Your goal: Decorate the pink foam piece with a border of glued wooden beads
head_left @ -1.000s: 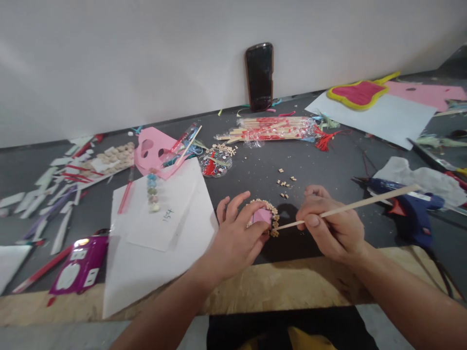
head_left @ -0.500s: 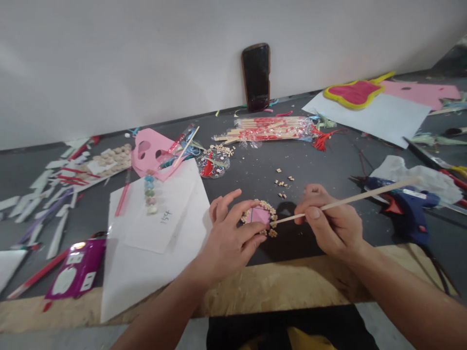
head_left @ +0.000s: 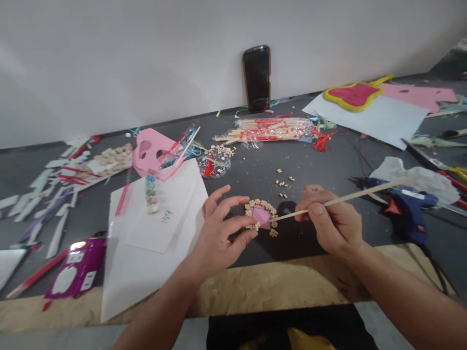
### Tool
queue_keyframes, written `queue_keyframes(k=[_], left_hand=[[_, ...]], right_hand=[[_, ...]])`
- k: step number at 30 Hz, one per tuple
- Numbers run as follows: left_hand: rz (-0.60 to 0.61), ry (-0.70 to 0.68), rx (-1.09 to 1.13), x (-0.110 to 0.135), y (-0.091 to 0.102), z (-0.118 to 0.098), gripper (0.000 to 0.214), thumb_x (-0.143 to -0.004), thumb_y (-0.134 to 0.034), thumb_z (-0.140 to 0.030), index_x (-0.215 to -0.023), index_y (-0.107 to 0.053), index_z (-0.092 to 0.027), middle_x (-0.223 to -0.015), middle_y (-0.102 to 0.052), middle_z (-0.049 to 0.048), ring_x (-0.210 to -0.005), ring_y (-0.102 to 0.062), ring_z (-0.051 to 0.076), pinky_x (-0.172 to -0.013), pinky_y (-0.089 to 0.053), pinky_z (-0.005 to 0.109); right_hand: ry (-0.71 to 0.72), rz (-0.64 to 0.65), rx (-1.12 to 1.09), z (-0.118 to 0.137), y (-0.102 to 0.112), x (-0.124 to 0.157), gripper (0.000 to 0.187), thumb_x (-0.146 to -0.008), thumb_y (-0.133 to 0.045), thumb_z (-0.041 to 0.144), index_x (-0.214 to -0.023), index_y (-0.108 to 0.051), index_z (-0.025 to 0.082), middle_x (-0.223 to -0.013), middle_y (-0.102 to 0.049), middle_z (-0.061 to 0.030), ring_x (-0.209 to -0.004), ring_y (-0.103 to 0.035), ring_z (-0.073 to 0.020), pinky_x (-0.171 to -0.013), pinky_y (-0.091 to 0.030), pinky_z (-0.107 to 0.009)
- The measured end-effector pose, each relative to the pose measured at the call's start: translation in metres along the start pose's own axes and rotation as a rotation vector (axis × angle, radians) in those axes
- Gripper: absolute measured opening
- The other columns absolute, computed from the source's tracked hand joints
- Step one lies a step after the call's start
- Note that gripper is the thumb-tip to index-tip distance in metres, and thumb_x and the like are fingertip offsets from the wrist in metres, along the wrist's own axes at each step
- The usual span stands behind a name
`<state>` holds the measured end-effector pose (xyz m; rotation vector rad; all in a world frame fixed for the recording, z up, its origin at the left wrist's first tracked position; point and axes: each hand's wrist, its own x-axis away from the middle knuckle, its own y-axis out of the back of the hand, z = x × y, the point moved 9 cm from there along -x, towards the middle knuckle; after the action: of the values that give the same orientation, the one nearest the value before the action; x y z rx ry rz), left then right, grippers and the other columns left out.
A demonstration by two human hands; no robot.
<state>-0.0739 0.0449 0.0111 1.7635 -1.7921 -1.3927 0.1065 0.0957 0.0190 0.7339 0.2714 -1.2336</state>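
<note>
A small pink square (head_left: 261, 216) lies on the dark table, rimmed by tiny pale wooden pieces (head_left: 260, 202) set close together. My left hand (head_left: 224, 228) pinches its lower left edge between thumb and index finger, the other fingers spread above. In my right hand (head_left: 330, 221) is a long thin wooden stick (head_left: 368, 195), gripped between thumb and fingers. The stick's tip points left and meets the right side of the pink square. Several loose wooden bits (head_left: 281, 183) are scattered just beyond.
A blue glue gun (head_left: 408, 206) lies at right beside crumpled white material. White sheets (head_left: 120, 272) and a purple packet (head_left: 76, 270) are at left. Bundled sticks in plastic (head_left: 272, 130) lie behind, below an upright phone (head_left: 257, 78). Scissors (head_left: 423, 155) rest far right.
My left thumb and index finger have shifted left across the pink square to its edge, uncovering more of it. My right hand and stick stay almost in place.
</note>
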Motion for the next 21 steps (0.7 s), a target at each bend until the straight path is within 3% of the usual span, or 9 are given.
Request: queue_keyframes(k=[8, 21], left_hand=[[0.116, -0.012, -0.030, 0.001, -0.014, 0.002, 0.013, -0.081, -0.066, -0.029, -0.092, -0.073, -0.031, -0.118, -0.060, 0.0032, -0.132, -0.030, 0.030, -0.105, -0.031, 0.054], [0.084, -0.037, 0.003, 0.000, -0.008, -0.001, 0.011, -0.081, -0.067, -0.027, -0.090, -0.072, -0.029, -0.117, -0.060, 0.0034, -0.132, -0.032, 0.030, -0.106, -0.031, 0.054]], right_hand=[[0.056, 0.142, 0.011, 0.012, -0.016, -0.006, 0.018, -0.095, -0.042, 0.025, -0.089, -0.059, 0.022, -0.068, -0.064, -0.0020, -0.063, -0.054, -0.0158, -0.069, -0.045, -0.038], [0.131, 0.259, 0.074, 0.016, -0.029, -0.006, 0.018, -0.092, -0.042, 0.017, -0.082, -0.056, 0.021, -0.069, -0.065, 0.0005, -0.060, -0.052, -0.0122, -0.071, -0.042, -0.035]])
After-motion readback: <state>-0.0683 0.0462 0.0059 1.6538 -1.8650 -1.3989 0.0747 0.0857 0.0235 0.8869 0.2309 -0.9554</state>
